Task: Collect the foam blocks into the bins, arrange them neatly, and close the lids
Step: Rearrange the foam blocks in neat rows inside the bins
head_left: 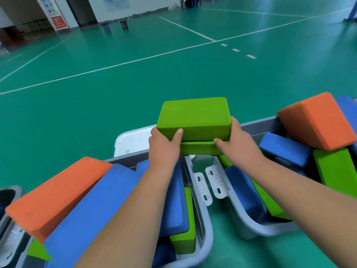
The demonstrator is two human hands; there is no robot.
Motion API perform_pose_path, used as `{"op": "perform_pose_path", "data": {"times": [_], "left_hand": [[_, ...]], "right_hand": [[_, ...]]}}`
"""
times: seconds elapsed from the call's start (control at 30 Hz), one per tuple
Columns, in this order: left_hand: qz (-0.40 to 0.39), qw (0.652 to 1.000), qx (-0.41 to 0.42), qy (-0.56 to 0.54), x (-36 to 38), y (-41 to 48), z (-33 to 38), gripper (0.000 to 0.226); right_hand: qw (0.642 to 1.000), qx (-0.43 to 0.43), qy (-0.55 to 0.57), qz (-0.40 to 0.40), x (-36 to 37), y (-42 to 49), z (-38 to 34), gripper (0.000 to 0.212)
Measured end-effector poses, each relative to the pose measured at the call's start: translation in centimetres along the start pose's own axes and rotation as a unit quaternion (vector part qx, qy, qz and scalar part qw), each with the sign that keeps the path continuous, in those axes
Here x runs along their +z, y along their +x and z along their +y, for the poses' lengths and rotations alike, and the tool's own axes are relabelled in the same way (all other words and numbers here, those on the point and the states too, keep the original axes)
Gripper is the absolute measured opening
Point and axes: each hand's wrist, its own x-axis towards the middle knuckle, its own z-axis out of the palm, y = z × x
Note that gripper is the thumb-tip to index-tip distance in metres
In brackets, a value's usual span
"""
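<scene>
I hold a stack of two green foam blocks point(194, 117) in the air between two grey bins. My left hand point(164, 146) grips the stack's left end, thumb on the upper block's front face. My right hand point(237, 142) grips the right end, thumb on the lower green block point(199, 148). The left bin point(204, 229) holds an orange block point(56, 192), blue blocks point(100, 209) and a green one point(185, 236), piled loosely. The right bin point(249, 227) holds an orange block point(318, 120), blue blocks point(284, 147) and green blocks point(336, 167), also untidy.
A white bin lid point(133, 140) lies on the green sports floor point(116, 93) just behind the bins. White latch handles point(210, 180) hang between the two bins. Another grey container point(7, 196) sits at the far left. White court lines cross the floor beyond.
</scene>
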Motion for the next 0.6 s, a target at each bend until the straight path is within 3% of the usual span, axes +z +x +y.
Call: {"op": "perform_pose_path", "data": {"times": [0.43,0.6], "left_hand": [[-0.001,0.998,-0.047,-0.045,1.7,-0.5,0.5,0.101],[-0.007,0.997,-0.057,-0.055,1.6,-0.7,0.7,0.103]], "right_hand": [[0.997,0.080,-0.023,0.001,0.3,-0.1,-2.7,0.058],[0.995,0.099,-0.024,-0.018,-0.1,-0.4,-3.5,0.049]]}}
